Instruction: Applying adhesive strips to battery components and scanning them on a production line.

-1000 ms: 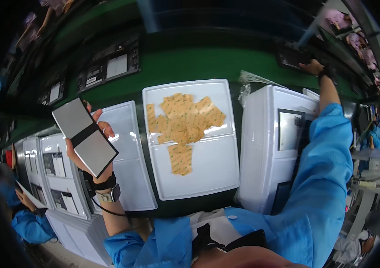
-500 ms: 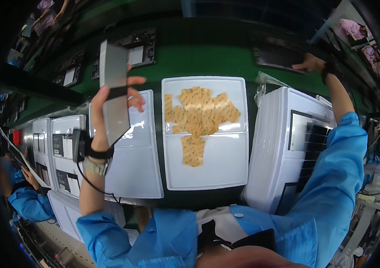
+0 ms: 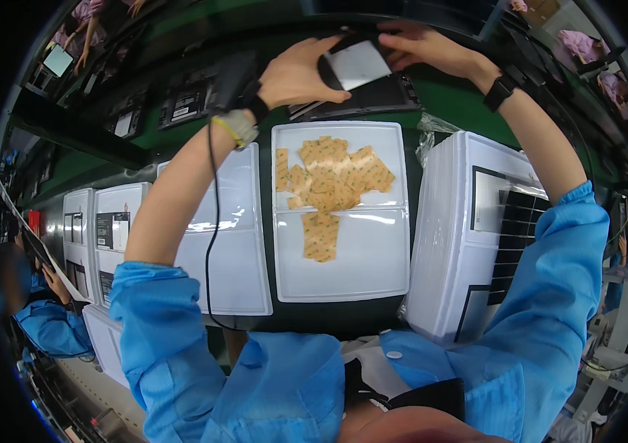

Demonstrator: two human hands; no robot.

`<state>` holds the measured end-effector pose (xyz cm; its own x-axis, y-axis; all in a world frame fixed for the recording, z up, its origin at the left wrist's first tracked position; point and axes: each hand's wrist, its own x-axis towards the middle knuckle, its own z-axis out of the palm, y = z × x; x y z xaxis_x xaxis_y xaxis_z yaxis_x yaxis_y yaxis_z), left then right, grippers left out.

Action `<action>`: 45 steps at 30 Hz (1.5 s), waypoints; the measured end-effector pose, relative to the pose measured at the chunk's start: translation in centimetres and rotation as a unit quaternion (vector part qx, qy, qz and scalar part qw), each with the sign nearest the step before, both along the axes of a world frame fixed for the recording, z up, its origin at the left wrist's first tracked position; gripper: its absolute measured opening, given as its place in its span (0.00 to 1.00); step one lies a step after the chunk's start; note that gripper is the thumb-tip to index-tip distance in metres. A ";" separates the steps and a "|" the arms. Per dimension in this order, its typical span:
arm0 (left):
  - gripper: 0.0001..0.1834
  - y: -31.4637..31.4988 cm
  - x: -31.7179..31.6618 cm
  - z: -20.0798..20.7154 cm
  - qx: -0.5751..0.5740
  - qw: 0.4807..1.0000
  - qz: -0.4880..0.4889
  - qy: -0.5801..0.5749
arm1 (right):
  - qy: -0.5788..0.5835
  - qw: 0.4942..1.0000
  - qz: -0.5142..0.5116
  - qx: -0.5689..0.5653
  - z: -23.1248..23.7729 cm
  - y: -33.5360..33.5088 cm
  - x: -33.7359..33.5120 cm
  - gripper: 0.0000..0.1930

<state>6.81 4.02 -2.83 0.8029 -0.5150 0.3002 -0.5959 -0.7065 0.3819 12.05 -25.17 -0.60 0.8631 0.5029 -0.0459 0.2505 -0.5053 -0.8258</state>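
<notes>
At the far middle, both hands are around a flat silver-and-black rectangular piece [image 3: 362,65], tilted above a black device housing [image 3: 384,100] on the green surface. My left hand [image 3: 299,75] grips its left side, the thumb along the near edge and the fingers on the far side. The fingers of my right hand [image 3: 432,50] close on its far right edge, slightly blurred. Below them stands a white plastic tray [image 3: 343,277] with a loose pile of tan paper pieces printed with green marks [image 3: 329,177].
Stacked white trays [image 3: 432,244] holding black and white flat pieces are at right, with crumpled clear film [image 3: 428,136]. Another white tray [image 3: 229,273] lies left, a black cable [image 3: 213,258] hanging over it. More open device housings [image 3: 185,103] lie far left. A co-worker's blue sleeve [image 3: 52,332] shows left.
My left hand has carried the flat piece from the left to the far middle. My right hand has moved left to meet it, and the black housing now lies at the far middle.
</notes>
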 end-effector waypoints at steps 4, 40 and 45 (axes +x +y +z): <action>0.65 -4.4 1.6 -3.6 -0.014 0.992 -0.006 -0.129 | -0.173 0.985 0.004 -0.027 -2.2 -3.2 0.9 0.30; 0.24 -1.2 2.4 -8.1 -0.275 0.951 0.083 0.116 | -0.130 0.990 -0.032 -0.055 -10.2 0.2 3.4 0.21; 0.51 0.5 1.9 -7.5 0.050 0.979 0.087 -0.179 | -0.166 0.984 -0.022 -0.059 -10.2 1.2 3.2 0.20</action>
